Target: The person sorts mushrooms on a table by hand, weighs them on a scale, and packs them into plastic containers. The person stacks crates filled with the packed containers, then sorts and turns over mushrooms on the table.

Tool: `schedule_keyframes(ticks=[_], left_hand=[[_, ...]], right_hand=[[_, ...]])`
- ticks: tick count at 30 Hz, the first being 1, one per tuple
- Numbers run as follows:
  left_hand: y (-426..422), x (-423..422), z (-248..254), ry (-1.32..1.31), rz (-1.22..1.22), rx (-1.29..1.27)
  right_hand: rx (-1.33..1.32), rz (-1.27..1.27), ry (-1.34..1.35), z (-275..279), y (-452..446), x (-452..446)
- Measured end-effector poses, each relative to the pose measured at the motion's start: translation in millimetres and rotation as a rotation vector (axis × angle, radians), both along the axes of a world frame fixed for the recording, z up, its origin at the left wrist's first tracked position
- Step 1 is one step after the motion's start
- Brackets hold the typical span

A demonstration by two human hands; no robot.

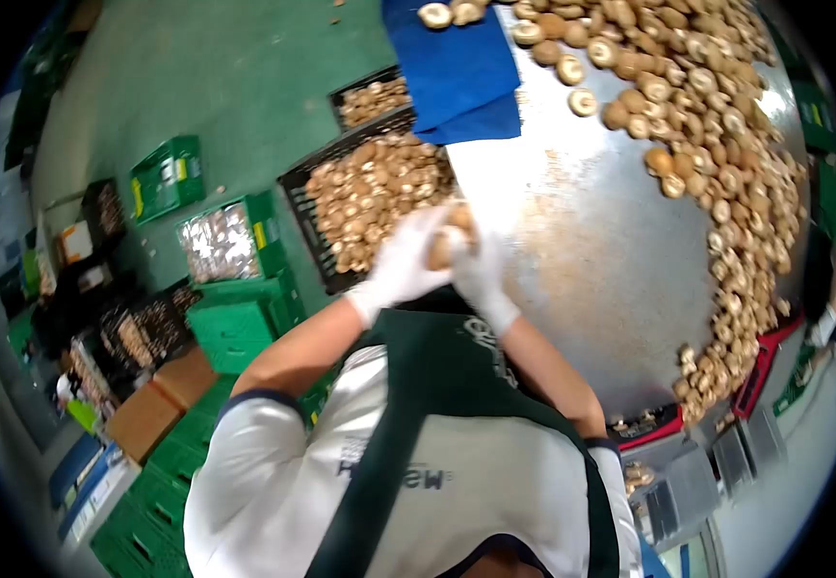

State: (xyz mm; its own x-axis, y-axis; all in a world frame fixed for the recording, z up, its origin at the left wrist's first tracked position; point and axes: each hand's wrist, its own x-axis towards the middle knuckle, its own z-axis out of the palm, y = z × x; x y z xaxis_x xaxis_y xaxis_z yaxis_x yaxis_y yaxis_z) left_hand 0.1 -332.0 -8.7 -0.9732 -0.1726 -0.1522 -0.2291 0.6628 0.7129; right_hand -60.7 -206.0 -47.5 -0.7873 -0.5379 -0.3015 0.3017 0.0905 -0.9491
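Note:
My left hand, in a white glove, is closed around mushrooms in front of my apron. My right hand, also gloved in white, meets it from the other side, its fingers closed on the same small cluster. The fingers are slightly blurred, and how many mushrooms they hold is hidden. Just beyond my left hand is a black crate heaped with mushrooms. Beside my right hand lies the metal table, dusted with brown crumbs.
A large pile of mushrooms curves along the table's far and right sides. A blue cloth hangs over its left edge. Another mushroom crate sits behind the first. Green crates stand at the left, grey bins at the lower right.

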Motion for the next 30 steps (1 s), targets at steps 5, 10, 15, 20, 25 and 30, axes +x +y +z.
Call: schedule_keyframes(ticks=[5, 10, 15, 20, 25, 30], left_hand=[[-64, 42, -40, -0.114, 0.138, -0.202], [-76, 26, -24, -0.004, 0.285, -0.258], [-57, -72, 9, 0.277, 0.188, -0.203], [-69, -168, 10, 0.416, 0.238, -0.240], [-106, -256, -24, 0.493, 0.293, -0.475], [-110, -289, -28, 0.303, 0.234, -0.638]], right_hand=[[0.219, 0.257, 0.675, 23, -52, -23], [0.224, 0.057, 1.064, 36, -57, -117], [0.621, -0.144, 1.384, 15, 0, -234], [0.838, -0.048, 1.308, 21, 109, -252], [1.068, -0.181, 1.082, 22, 208, -230], [1.193, -0.211, 1.023, 39, 253, -219]])
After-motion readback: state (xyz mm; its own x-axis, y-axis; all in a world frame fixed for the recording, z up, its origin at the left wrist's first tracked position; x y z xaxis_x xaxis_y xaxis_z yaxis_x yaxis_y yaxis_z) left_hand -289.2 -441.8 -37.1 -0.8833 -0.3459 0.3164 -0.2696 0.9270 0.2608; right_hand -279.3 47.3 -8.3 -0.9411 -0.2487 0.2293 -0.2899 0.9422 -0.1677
